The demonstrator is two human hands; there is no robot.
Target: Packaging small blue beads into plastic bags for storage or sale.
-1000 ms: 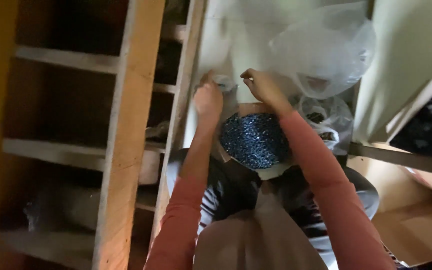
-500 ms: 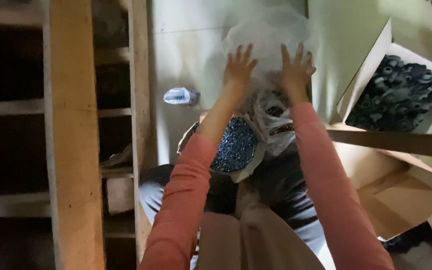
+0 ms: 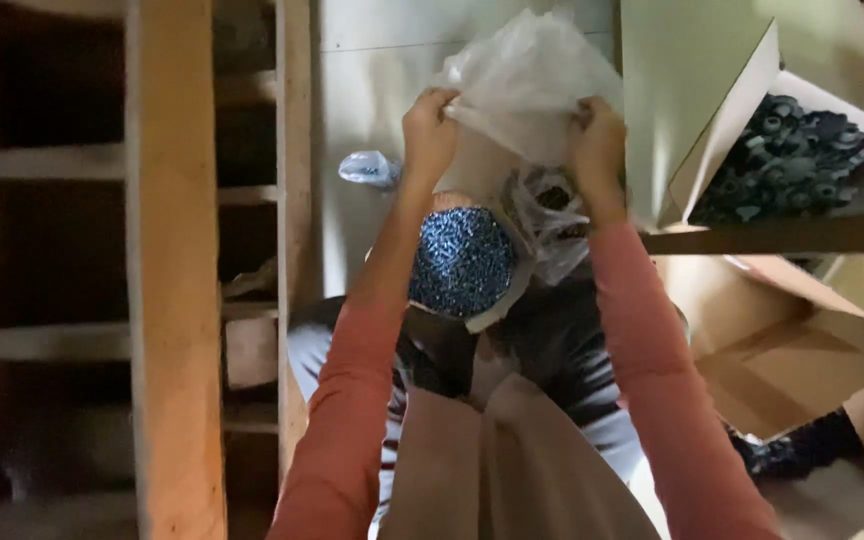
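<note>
Left hand (image 3: 429, 133) and right hand (image 3: 597, 143), both closed, grip the clear plastic bag (image 3: 532, 85) above the blue-filled container (image 3: 460, 262).

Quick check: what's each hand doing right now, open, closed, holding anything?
Left hand: closed, gripping the clear plastic bag by its edge.
Right hand: closed, gripping the same bag's other side.

Thin translucent plastic bag (image 3: 532, 85), rough wooden ladder (image 3: 174, 300).
</note>
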